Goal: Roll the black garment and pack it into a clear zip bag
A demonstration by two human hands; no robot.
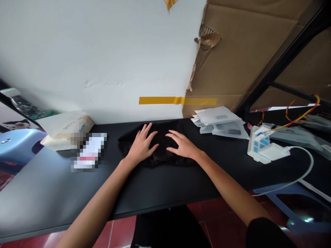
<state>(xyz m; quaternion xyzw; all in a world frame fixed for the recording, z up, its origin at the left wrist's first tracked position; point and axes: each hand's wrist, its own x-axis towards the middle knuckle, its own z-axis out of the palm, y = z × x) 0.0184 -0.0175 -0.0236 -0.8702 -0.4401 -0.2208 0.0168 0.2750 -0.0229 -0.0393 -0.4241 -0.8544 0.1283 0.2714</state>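
Observation:
A dark, soft-looking cloth (160, 146) lies bunched on the black table in front of me, longer from side to side than front to back. On its left part rests my left hand (142, 144), open, fingers spread and pointing away from me. My right hand (182, 144) lies on the right part, also open, with fingers apart and pointing left. Bare cloth shows between the two hands. What kind of cloth piece it is cannot be made out against the dark tabletop.
Left of the cloth are a blurred-out white item (90, 151) and a paper-wrapped package (67, 129). Translucent plastic pouches (219, 120) lie at the back right, near a white device (266, 148) with a cable. Cardboard (245, 51) and a white wall (103, 51) bound the table (165, 189).

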